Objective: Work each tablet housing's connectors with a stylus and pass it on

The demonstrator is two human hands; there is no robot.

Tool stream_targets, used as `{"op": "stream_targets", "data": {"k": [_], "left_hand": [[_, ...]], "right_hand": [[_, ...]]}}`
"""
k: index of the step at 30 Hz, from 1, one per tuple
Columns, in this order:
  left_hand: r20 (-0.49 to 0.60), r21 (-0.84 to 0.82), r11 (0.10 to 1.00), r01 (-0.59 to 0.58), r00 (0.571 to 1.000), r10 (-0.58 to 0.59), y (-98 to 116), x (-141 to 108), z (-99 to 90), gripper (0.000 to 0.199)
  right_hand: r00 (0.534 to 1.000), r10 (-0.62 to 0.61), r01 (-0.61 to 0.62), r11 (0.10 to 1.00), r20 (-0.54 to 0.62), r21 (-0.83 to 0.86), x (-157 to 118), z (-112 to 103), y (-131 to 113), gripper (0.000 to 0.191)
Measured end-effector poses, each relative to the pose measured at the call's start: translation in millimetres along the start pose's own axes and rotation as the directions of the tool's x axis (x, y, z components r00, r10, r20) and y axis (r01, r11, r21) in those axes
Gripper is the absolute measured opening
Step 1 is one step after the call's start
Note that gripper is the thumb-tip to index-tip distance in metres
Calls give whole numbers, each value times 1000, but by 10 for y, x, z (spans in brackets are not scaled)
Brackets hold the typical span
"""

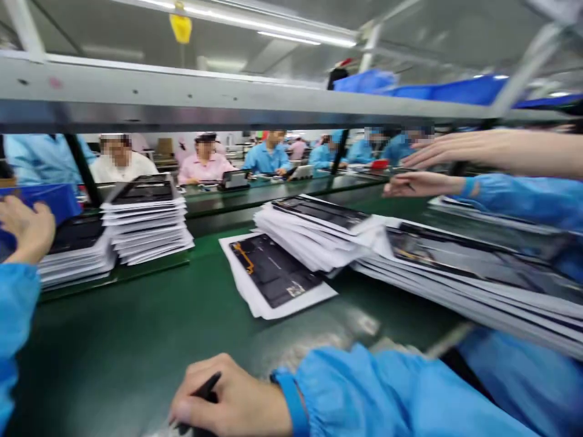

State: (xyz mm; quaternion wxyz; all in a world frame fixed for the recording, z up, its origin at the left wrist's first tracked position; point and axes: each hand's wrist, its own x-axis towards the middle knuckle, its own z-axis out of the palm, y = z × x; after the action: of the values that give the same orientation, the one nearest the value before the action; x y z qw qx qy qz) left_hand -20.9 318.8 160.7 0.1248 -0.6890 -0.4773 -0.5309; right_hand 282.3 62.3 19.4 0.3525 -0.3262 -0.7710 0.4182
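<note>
My left hand (28, 227) is at the left edge, fingers apart, in front of a blue bin (50, 200); some of its fingertips are cut off by the frame. Close beside it is a low stack of white sheets with a dark panel on top (79, 237). My right hand (232, 394) is low in the middle, over the green bench (136, 340), closed around a slim black pointed tool (207, 385). Beyond it a dark flat panel with an orange ribbon strip (273, 270) lies on white sheets.
A taller stack of sheets and panels (148, 224) stands behind at left. More piles (314, 237) spread right, one with a large panel (478, 261). A co-worker's hands (492, 149) reach in from the right. A metal shelf beam (228, 100) crosses above; several people sit beyond.
</note>
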Motion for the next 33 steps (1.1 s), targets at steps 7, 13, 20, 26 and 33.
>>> {"op": "stream_targets", "data": {"k": [7, 13, 20, 26, 33], "left_hand": [[203, -90, 744, -662, 719, 664, 727, -734, 781, 49], [209, -243, 456, -856, 413, 886, 1544, -902, 947, 48], [272, -293, 497, -817, 427, 862, 2377, -775, 674, 41], [301, -573, 480, -664, 374, 877, 3267, -1678, 993, 34], [342, -627, 366, -688, 178, 923, 3910, -2412, 1281, 25]], "right_hand": [[980, -114, 180, 858, 164, -480, 43, 1, 13, 19], [999, 31, -3, 464, 13, -886, -45, -353, 28, 20], [932, -288, -44, 515, -220, -856, -740, -636, -192, 48], [198, -424, -382, 797, -884, -468, -2721, -1340, -220, 27], [-169, 11, -305, 950, -986, 63, -3867, -1539, 96, 29]]}}
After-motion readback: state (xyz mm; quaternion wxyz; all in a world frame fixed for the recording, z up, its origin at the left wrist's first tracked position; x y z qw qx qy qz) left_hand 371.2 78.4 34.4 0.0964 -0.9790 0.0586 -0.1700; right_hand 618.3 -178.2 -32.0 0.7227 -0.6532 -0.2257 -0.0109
